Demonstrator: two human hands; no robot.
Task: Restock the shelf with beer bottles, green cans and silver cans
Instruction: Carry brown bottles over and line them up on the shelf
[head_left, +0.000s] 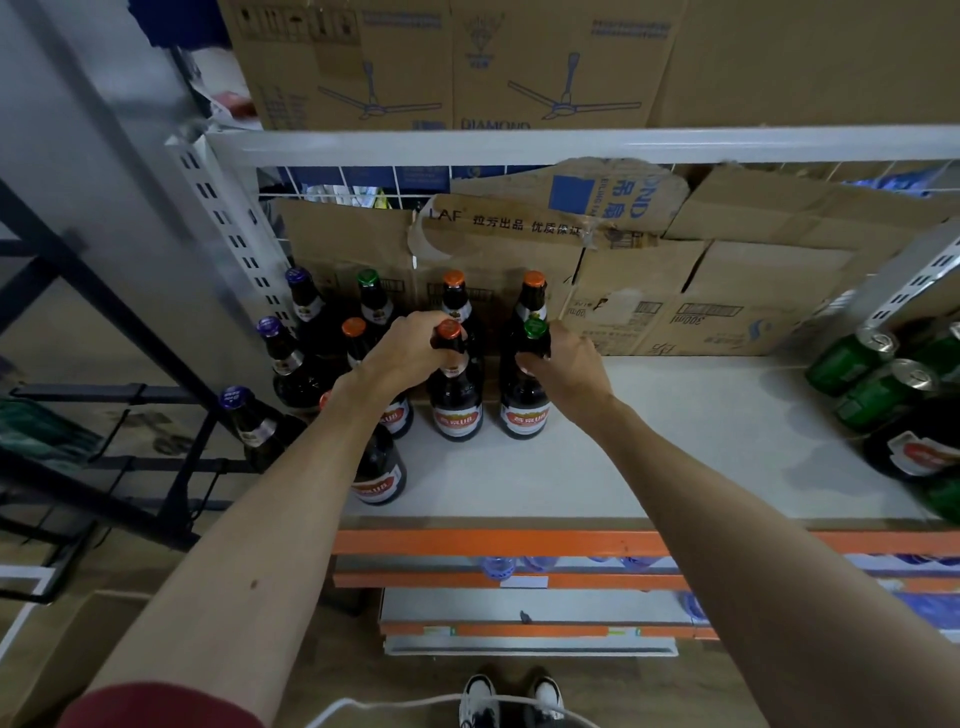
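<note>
White shelf spans the centre, with cardboard cartons along its 12 o'clock edge. Upright beer bottles cluster at 9 o'clock; green cans sit at 3 o'clock. At centre, the left hand grips the neck of an orange-capped bottle. The right hand grips the neck of a green-capped bottle. Both bottles stand upright on the shelf.

glossy dark glass bottles, matt white shelf, creased brown cardboard.

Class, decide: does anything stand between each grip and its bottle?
Nothing visible does. The left grip holds the orange-capped bottle by its neck; the right grip holds the green-capped bottle likewise.
</note>
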